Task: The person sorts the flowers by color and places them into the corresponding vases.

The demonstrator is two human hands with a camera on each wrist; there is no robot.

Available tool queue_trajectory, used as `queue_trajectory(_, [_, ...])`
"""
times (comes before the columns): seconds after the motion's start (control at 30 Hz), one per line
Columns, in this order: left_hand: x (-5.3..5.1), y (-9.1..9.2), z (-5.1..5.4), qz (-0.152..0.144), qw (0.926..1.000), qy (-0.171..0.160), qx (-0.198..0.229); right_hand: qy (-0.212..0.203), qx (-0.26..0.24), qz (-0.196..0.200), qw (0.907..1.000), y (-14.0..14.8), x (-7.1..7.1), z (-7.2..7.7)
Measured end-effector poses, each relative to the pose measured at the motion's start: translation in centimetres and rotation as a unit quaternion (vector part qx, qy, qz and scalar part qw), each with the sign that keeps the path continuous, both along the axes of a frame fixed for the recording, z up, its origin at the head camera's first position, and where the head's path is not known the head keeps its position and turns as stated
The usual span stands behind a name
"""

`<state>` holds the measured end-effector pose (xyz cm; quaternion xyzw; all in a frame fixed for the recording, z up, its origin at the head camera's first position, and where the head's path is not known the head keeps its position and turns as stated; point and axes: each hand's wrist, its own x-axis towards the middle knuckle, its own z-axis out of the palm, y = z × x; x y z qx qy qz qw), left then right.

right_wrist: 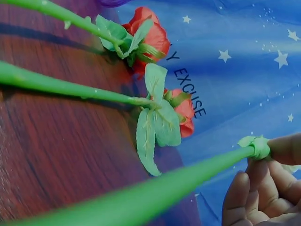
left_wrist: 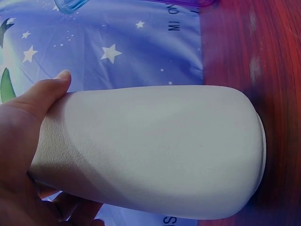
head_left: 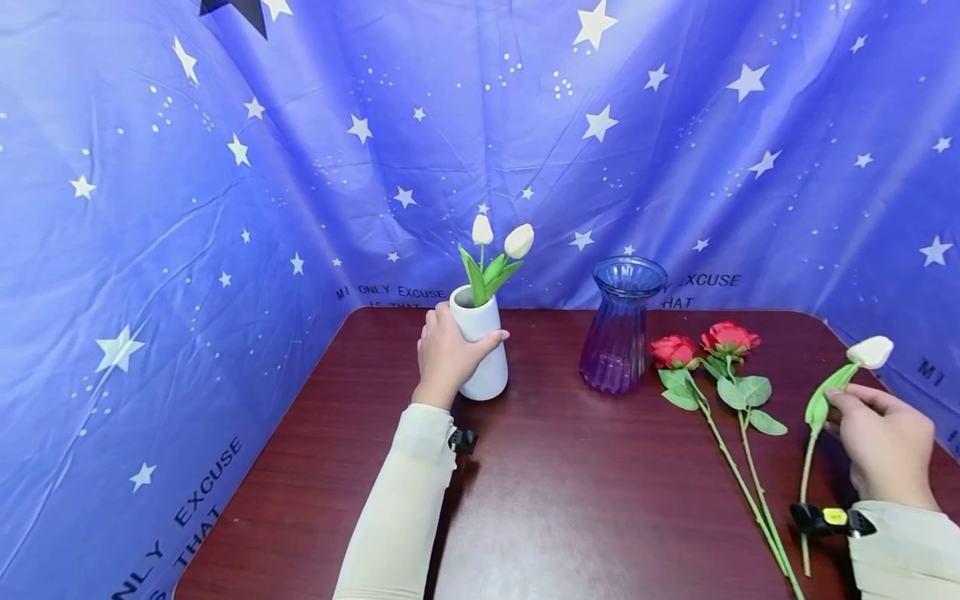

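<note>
My left hand (head_left: 448, 354) grips a white vase (head_left: 487, 375) near its top, thumb and fingers wrapped around it. Two white tulips (head_left: 519, 242) with green leaves stand in that vase. In the left wrist view the white vase (left_wrist: 155, 150) fills the middle, its base by the dark red tabletop. At the far right, my right hand (head_left: 885, 442) pinches a single white tulip (head_left: 870, 352) just under its leaves. The right wrist view shows the tulip's green stem (right_wrist: 188, 183) running from the fingertips toward the camera.
A blue-purple glass vase (head_left: 618, 333) stands right of the white one. Two red roses, one nearer (head_left: 675, 352) and one farther (head_left: 730, 337), lie on the table (head_left: 570, 500) between the glass vase and my right hand. A starry blue cloth (head_left: 480, 125) hangs behind the table.
</note>
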<state>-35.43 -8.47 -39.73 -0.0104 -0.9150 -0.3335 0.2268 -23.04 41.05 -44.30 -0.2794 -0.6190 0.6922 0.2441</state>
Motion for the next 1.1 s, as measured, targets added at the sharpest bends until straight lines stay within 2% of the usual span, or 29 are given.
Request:
queue_trajectory(0.1, [0.0,0.1,-0.2,-0.006,1.0,0.0,0.001,0.035,-0.02,-0.01,0.9991,-0.4,0.2,0.3])
queue_trajectory(0.2, [0.0,0.0,-0.2,-0.004,1.0,-0.002,-0.003,0.054,-0.014,-0.013,0.9983,-1.0,0.1,0.8])
queue_trajectory(0.33, [0.0,-0.3,-0.1,0.006,1.0,0.003,-0.001,0.045,0.018,-0.01,0.9988,-2.0,-0.5,1.6])
queue_trajectory(0.43, [0.0,-0.3,0.1,0.002,1.0,0.005,0.001,0.019,0.069,-0.013,0.9974,-2.4,-0.7,2.2])
queue_trajectory(0.57, [-0.1,-0.1,0.1,-0.006,1.0,0.001,-0.002,-0.023,0.159,-0.028,0.9866,-2.7,-0.8,2.9])
queue_trajectory(0.77, [-0.1,0.1,0.2,-0.001,1.0,0.002,-0.002,-0.033,0.255,-0.022,0.9662,-3.1,-0.9,4.2])
queue_trajectory(0.97, [0.0,0.0,0.2,0.0,1.0,-0.003,0.001,-0.021,0.303,-0.005,0.9526,-3.9,-0.9,5.8])
queue_trajectory(1.1, [0.0,0.0,0.1,0.0,1.0,-0.001,0.001,-0.003,0.317,0.001,0.9486,-4.3,-0.9,6.4])
